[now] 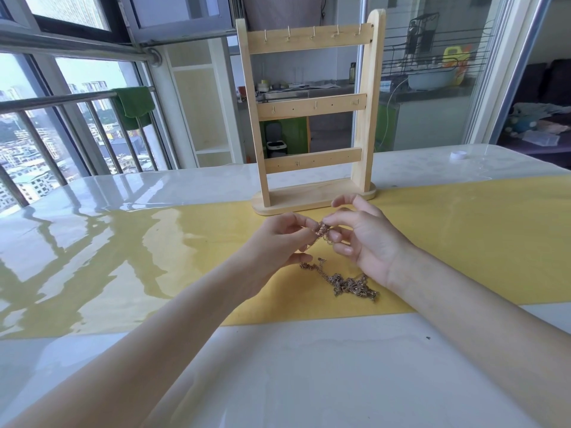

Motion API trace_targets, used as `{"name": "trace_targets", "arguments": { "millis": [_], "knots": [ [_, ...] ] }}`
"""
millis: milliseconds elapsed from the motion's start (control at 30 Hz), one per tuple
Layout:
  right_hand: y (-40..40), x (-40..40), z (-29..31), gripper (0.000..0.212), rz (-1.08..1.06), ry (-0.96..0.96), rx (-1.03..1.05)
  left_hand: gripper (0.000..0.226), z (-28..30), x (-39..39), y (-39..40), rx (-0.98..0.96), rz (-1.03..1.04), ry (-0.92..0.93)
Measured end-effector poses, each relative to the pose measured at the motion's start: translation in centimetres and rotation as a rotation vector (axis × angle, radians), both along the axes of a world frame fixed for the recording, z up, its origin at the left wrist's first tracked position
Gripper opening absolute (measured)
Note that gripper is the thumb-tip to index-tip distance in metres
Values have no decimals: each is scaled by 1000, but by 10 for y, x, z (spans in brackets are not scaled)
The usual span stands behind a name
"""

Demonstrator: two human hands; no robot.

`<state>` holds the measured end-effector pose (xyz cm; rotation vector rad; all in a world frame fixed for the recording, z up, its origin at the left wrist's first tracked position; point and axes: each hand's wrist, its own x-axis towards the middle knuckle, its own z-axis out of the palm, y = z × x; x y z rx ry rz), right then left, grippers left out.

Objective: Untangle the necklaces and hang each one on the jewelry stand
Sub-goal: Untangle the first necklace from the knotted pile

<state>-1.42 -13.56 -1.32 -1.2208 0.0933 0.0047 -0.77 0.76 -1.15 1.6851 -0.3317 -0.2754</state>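
Pinching a knotted clump of the necklaces [321, 230] between them, both hands are raised just above the yellow runner [448, 242] on the glossy white table [278, 366]. The left hand [278, 242] has its thumb and fingertips curled onto the left side of the clump, and the right hand [361, 239] has its thumb and forefinger closed on the right side, with its remaining fingers loosely bent, two of them below the pinch and one lifted beyond it. From the fingertips the rose-gold chain drops down toward the person, and the rest of the tangle lies on the runner just below the left thumb and under the heel of the right hand, its densest heap nearest the right wrist. How many separate chains make up the tangle cannot be told. Just beyond the fingertips, away from the person, stands the wooden jewelry stand [312, 106], upright on its oval base, whose near edge sits on the far edge of the runner. Its three crossbars carry small hooks, and no chain hangs on any of them. Far to the right of the right hand's fingers and farther back, a small white cap [458, 155] lies on the tabletop. Off beyond the left hand's fingers, past the table edge, a green cloth [133, 103] is draped over a balcony railing [55, 101].
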Motion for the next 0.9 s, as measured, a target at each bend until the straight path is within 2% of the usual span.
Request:
{"name": "trace_targets", "arguments": {
  "millis": [167,433,700,900],
  "knots": [
    [2,-2,0,28,-1,-45,-48,18,-1,2,2,39,46,18],
    [5,-9,4,21,42,-113,-364,12,0,1,6,-52,68,95],
    [0,-8,4,18,81,-150,-294,9,-1,-1,4,-55,86,37],
    [-2,-5,5,19,16,-177,-270,12,-5,-1,4,20,71,67]
  ]
}}
